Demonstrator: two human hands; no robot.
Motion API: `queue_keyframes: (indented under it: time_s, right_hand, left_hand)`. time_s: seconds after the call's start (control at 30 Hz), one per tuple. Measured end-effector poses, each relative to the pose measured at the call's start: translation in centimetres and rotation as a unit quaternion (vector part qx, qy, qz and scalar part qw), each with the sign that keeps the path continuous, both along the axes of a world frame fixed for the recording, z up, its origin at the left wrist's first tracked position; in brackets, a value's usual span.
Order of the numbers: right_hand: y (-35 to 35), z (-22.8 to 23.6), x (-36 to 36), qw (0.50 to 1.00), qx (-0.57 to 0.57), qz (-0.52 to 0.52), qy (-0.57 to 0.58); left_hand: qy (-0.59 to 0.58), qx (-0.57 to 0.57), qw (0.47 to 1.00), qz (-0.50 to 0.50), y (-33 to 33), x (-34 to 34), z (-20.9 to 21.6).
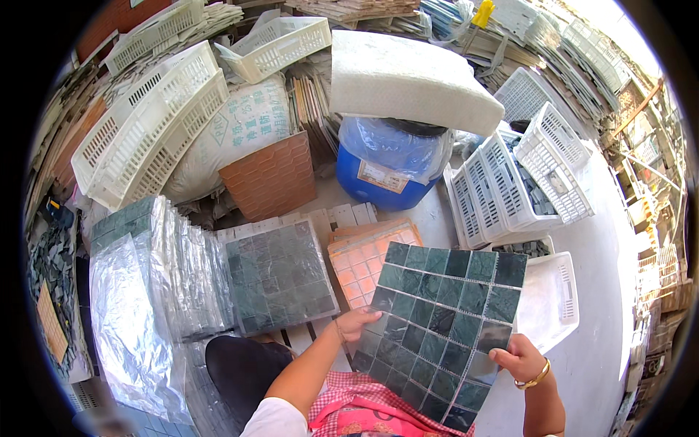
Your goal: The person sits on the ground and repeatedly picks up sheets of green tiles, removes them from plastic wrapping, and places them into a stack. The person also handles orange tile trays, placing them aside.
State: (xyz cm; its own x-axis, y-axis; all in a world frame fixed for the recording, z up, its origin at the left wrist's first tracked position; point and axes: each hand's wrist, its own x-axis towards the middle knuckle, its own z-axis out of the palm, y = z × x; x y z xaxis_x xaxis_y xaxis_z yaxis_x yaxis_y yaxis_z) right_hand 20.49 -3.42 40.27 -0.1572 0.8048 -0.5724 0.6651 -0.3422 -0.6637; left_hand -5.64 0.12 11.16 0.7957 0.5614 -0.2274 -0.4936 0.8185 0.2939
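Observation:
Both of my hands hold up a sheet of dark green square mosaic tiles [429,315], tilted in front of my lap. My left hand [357,323] grips its left edge, the thumb on the tile face. On the right edge, my right hand [520,360] pinches the sheet with its thumb in front; the other fingers are partly hidden behind. To the left lies a stack of similar green tile sheets [280,273]. Orange-pink tile sheets [357,269] are piled just behind the held sheet, which covers part of them.
Plastic-wrapped tile stacks [131,284] stand at the left. Beyond are a blue barrel [389,171] under a white foam block [408,80], a brown patterned board [268,176] and a white sack [240,120]. White crates [488,193] with tile pieces and a white bin [550,298] are at right.

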Motion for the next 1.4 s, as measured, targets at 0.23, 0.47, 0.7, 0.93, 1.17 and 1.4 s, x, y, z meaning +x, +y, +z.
queue_keyframes:
  time_s: [0.23, 0.47, 0.7, 0.93, 1.17, 1.4]
  right_hand:
    - [2.4, -5.7, -1.0, 0.997, 0.016, 0.008, -0.08]
    - [5.6, -14.6, -7.5, 0.996, 0.045, 0.052, -0.062]
    - [9.0, -25.3, -18.5, 0.979, 0.154, 0.125, -0.05]
    - [13.6, -31.8, -26.9, 0.972, 0.153, 0.162, -0.069]
    - [16.1, -34.8, -32.0, 0.979, 0.135, 0.152, -0.028]
    - [16.9, -37.5, -31.7, 0.979, 0.135, 0.129, -0.077]
  left_hand:
    - [0.325, 0.096, 0.931, 0.139, -3.5, -3.4, 4.8]
    - [0.481, 0.028, 0.841, 0.247, -6.8, -9.9, -0.1]
    - [0.631, -0.078, 0.715, 0.29, -7.5, -18.1, -3.7]
    - [0.694, -0.098, 0.635, 0.325, -3.6, -25.0, -6.8]
    - [0.658, -0.093, 0.644, 0.379, -3.9, -31.0, -13.4]
    - [0.699, -0.116, 0.642, 0.293, -1.6, -30.4, -13.3]
